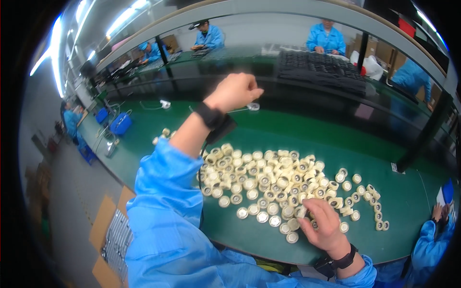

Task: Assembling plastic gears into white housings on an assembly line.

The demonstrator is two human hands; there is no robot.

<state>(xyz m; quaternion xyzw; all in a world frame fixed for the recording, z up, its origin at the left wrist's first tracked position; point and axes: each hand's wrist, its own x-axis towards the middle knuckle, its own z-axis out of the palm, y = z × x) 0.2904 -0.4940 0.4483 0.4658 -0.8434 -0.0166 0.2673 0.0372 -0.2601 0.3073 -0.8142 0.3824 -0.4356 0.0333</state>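
My left hand is raised over the dark strip beyond the green table, fingers curled in and thumb pressed to them. Whatever it may hold is hidden. My right hand is low at the near right side of a wide heap of small cream round parts. Its thumb and forefinger close around one cream round part. Many of the parts show grey metallic centres; some lie flat, others tilt on one another. Both wrists carry black bands, and the sleeves are blue.
A black rail post stands at the right of the green table. Black trays are stacked beyond the dark strip. A blue basket sits far left, an open carton near left. Several people in blue work around; one is close at right.
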